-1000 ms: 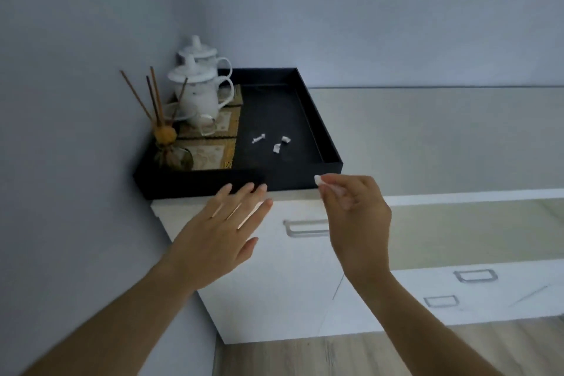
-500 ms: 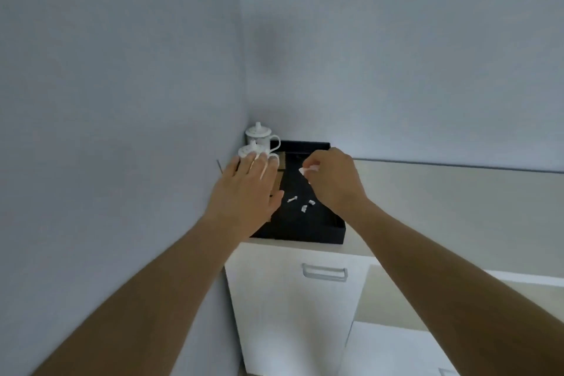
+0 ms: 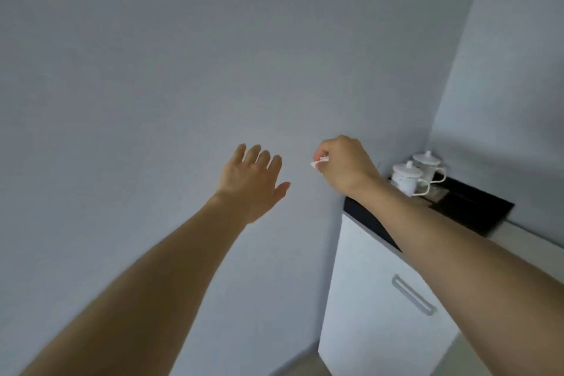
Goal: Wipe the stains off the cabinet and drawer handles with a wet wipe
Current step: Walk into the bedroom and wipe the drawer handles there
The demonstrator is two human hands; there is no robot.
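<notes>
Two bare arms reach out toward a gray wall. The left hand (image 3: 251, 181) is spread flat and holds nothing. The right hand (image 3: 345, 166) pinches a small white wet wipe (image 3: 319, 162). Down on the right, the white cabinet (image 3: 375, 308) shows its silver handle (image 3: 413, 294), well apart from the wipe.

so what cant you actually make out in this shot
- Head view: the white scrap pinched in the right hand is mostly hidden by its curled fingers, so whether it is a wet wipe is unclear.
- The black tray: its inside is covered by the right forearm.
- The cabinet handle: too small and blurred to show stains.
- Other handles: out of frame.
</notes>
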